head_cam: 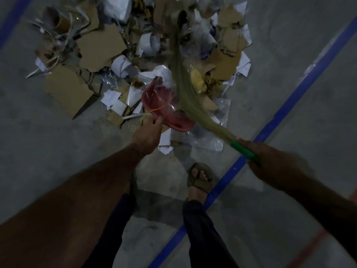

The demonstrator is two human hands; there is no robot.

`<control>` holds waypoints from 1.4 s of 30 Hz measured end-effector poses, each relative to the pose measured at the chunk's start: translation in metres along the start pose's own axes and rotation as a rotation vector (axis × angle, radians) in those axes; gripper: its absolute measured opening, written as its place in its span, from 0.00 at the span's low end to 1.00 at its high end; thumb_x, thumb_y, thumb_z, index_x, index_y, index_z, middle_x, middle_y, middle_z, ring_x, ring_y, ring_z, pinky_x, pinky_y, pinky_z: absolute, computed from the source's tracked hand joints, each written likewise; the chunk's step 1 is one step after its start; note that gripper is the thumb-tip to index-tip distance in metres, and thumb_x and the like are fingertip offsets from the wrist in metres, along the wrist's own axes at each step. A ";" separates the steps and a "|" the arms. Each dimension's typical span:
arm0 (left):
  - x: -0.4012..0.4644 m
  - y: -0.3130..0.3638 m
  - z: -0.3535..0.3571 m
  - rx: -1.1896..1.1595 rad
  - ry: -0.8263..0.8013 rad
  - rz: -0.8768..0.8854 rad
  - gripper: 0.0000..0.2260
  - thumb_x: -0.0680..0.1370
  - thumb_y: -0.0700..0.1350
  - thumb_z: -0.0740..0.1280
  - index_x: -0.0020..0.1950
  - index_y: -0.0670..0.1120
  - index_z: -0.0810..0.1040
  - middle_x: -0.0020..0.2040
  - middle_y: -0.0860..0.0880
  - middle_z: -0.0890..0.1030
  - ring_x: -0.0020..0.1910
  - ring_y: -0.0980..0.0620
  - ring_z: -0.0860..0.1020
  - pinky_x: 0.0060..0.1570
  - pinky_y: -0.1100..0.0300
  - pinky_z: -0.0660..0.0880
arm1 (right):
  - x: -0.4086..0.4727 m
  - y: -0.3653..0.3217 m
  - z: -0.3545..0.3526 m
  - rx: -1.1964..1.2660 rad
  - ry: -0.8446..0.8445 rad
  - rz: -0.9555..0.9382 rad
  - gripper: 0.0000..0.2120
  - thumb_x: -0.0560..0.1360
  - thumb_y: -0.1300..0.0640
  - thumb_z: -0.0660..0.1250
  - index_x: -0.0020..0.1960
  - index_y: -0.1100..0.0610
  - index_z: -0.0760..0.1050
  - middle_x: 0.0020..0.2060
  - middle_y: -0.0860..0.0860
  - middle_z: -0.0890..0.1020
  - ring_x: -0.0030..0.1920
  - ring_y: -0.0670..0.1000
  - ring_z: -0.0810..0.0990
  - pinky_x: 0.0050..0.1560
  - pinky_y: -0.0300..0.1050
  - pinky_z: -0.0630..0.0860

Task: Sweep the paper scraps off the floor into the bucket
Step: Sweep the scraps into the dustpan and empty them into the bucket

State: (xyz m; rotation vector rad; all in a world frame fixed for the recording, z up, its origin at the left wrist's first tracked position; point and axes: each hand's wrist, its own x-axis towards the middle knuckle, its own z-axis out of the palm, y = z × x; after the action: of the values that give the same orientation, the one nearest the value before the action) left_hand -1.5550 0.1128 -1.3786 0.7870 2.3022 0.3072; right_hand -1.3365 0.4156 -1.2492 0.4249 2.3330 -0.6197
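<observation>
So, rough rundown, working out from the two grips:

Right hand: the right hand (270, 161) was wrapped round the green handle (244, 149) of a grass broom (185, 88); it's motion-blurred, so finger detail is lost.

Broom: from that grip the pale bristles ran up and away to the left, fanning out over the middle of the pile, blurry at the far end.

Left hand: the left hand (148, 134) was pinching the near rim of a pinkish-red dustpan (164, 107), thumb on top, the other fingers hidden underneath.

Dustpan: tilted just beyond that hand, tucked against the near edge of the mess, with clear plastic film (162, 93) draped over it and the bristles crossing right beside it.

Paper scraps: the paper scraps (114, 97) were lying past both grips, white bits mixed with torn cardboard (100, 45) and tape rolls (148, 44), all heaped on the grey concrete floor (48, 142).

Nearer than the grips: a sandalled foot (201, 178) stood on the floor, next to a blue floor line (286, 105) passing under the right hand.
</observation>
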 end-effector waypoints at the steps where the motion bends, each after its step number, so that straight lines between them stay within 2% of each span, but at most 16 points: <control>1: -0.005 0.005 -0.002 -0.009 -0.006 -0.012 0.18 0.81 0.40 0.59 0.70 0.50 0.64 0.55 0.41 0.71 0.45 0.41 0.76 0.39 0.50 0.74 | -0.008 -0.008 0.008 0.032 0.014 0.008 0.33 0.78 0.54 0.65 0.77 0.37 0.54 0.49 0.50 0.76 0.41 0.47 0.76 0.41 0.45 0.77; 4: -0.022 0.016 -0.008 -0.008 -0.002 -0.020 0.22 0.78 0.37 0.59 0.72 0.50 0.63 0.56 0.41 0.71 0.45 0.39 0.75 0.38 0.51 0.69 | -0.033 -0.026 0.026 0.142 0.085 -0.046 0.36 0.76 0.56 0.69 0.75 0.35 0.56 0.52 0.51 0.79 0.45 0.52 0.79 0.42 0.47 0.77; 7: -0.044 0.018 -0.013 -0.044 0.043 0.013 0.20 0.80 0.40 0.57 0.72 0.51 0.63 0.56 0.43 0.70 0.44 0.42 0.73 0.39 0.53 0.68 | -0.057 -0.035 0.033 0.171 0.086 -0.089 0.44 0.74 0.57 0.70 0.75 0.30 0.47 0.52 0.51 0.77 0.44 0.52 0.79 0.39 0.48 0.77; 9: -0.061 0.018 -0.014 -0.062 0.069 0.024 0.18 0.81 0.40 0.58 0.71 0.51 0.64 0.56 0.44 0.70 0.44 0.43 0.73 0.39 0.53 0.69 | -0.072 -0.037 0.035 0.156 0.096 -0.076 0.46 0.74 0.57 0.69 0.75 0.29 0.44 0.52 0.49 0.75 0.42 0.50 0.79 0.37 0.49 0.78; 12: -0.090 0.028 -0.024 -0.078 0.098 -0.016 0.18 0.82 0.41 0.58 0.71 0.51 0.65 0.57 0.44 0.71 0.46 0.44 0.74 0.43 0.51 0.73 | -0.100 -0.046 0.033 0.108 0.101 -0.034 0.45 0.75 0.55 0.68 0.75 0.28 0.42 0.53 0.45 0.73 0.42 0.48 0.78 0.36 0.46 0.77; 15: -0.118 0.045 -0.045 -0.077 0.106 -0.085 0.17 0.82 0.41 0.57 0.71 0.53 0.64 0.59 0.44 0.71 0.49 0.42 0.75 0.45 0.51 0.74 | -0.128 -0.062 0.028 0.119 0.125 -0.005 0.40 0.76 0.53 0.66 0.76 0.30 0.47 0.53 0.40 0.71 0.43 0.46 0.77 0.38 0.42 0.74; 18: -0.148 0.065 -0.077 -0.078 0.089 -0.136 0.18 0.83 0.42 0.57 0.72 0.54 0.63 0.61 0.43 0.71 0.51 0.41 0.76 0.46 0.52 0.71 | -0.158 -0.079 0.014 0.100 0.107 0.025 0.39 0.76 0.52 0.65 0.76 0.30 0.47 0.47 0.44 0.72 0.39 0.47 0.74 0.37 0.47 0.76; 20: -0.170 0.080 -0.105 -0.096 0.080 -0.186 0.19 0.83 0.42 0.56 0.73 0.54 0.62 0.61 0.42 0.71 0.52 0.39 0.76 0.47 0.49 0.73 | -0.181 -0.092 -0.004 0.064 0.115 0.033 0.40 0.76 0.52 0.66 0.78 0.33 0.46 0.44 0.46 0.71 0.35 0.48 0.73 0.33 0.48 0.75; 22: -0.196 0.097 -0.135 -0.070 0.087 -0.214 0.20 0.83 0.43 0.56 0.74 0.54 0.60 0.59 0.41 0.71 0.51 0.38 0.76 0.48 0.47 0.75 | -0.208 -0.106 -0.025 0.053 0.123 0.024 0.40 0.77 0.50 0.64 0.77 0.32 0.41 0.45 0.48 0.72 0.35 0.50 0.74 0.32 0.50 0.76; 25: -0.234 0.128 -0.184 -0.026 0.118 -0.225 0.19 0.83 0.43 0.57 0.74 0.52 0.61 0.55 0.40 0.70 0.47 0.38 0.76 0.43 0.47 0.75 | -0.249 -0.127 -0.059 0.087 0.147 0.010 0.37 0.80 0.49 0.59 0.75 0.30 0.36 0.49 0.50 0.72 0.39 0.54 0.77 0.36 0.53 0.78; 27: -0.257 0.144 -0.213 0.003 0.157 -0.207 0.19 0.83 0.43 0.57 0.74 0.51 0.63 0.53 0.40 0.71 0.44 0.38 0.76 0.41 0.47 0.75 | -0.277 -0.141 -0.079 0.099 0.186 -0.009 0.36 0.81 0.50 0.59 0.76 0.30 0.37 0.49 0.51 0.72 0.38 0.53 0.75 0.35 0.51 0.77; 30: -0.289 0.162 -0.249 0.083 0.229 -0.172 0.18 0.81 0.41 0.59 0.72 0.49 0.66 0.50 0.39 0.72 0.40 0.37 0.76 0.35 0.48 0.74 | -0.314 -0.165 -0.101 0.061 0.262 -0.025 0.38 0.80 0.53 0.61 0.77 0.32 0.41 0.46 0.51 0.72 0.35 0.53 0.74 0.31 0.46 0.69; 33: -0.322 0.174 -0.282 0.187 0.283 -0.146 0.18 0.80 0.40 0.60 0.70 0.48 0.68 0.50 0.39 0.73 0.41 0.35 0.77 0.34 0.50 0.70 | -0.348 -0.193 -0.116 -0.010 0.342 0.003 0.38 0.78 0.56 0.65 0.76 0.34 0.46 0.44 0.52 0.73 0.31 0.52 0.70 0.29 0.44 0.65; 35: -0.341 0.177 -0.301 0.222 0.313 -0.116 0.18 0.79 0.40 0.60 0.69 0.48 0.68 0.50 0.38 0.74 0.42 0.34 0.77 0.35 0.48 0.71 | -0.368 -0.212 -0.117 -0.043 0.405 0.016 0.37 0.77 0.58 0.66 0.77 0.37 0.50 0.42 0.52 0.73 0.29 0.50 0.66 0.28 0.43 0.62; 42: -0.411 0.172 -0.355 0.243 0.375 0.043 0.14 0.80 0.39 0.61 0.66 0.46 0.67 0.51 0.38 0.74 0.42 0.36 0.77 0.33 0.53 0.65 | -0.446 -0.286 -0.103 -0.081 0.535 0.111 0.37 0.79 0.56 0.65 0.78 0.37 0.48 0.48 0.53 0.75 0.33 0.53 0.75 0.29 0.44 0.70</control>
State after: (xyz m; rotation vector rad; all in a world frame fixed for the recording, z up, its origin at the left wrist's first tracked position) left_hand -1.4719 -0.0050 -0.8270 0.9671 2.7137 0.2098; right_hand -1.2006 0.1736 -0.7860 0.7513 2.7987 -0.3866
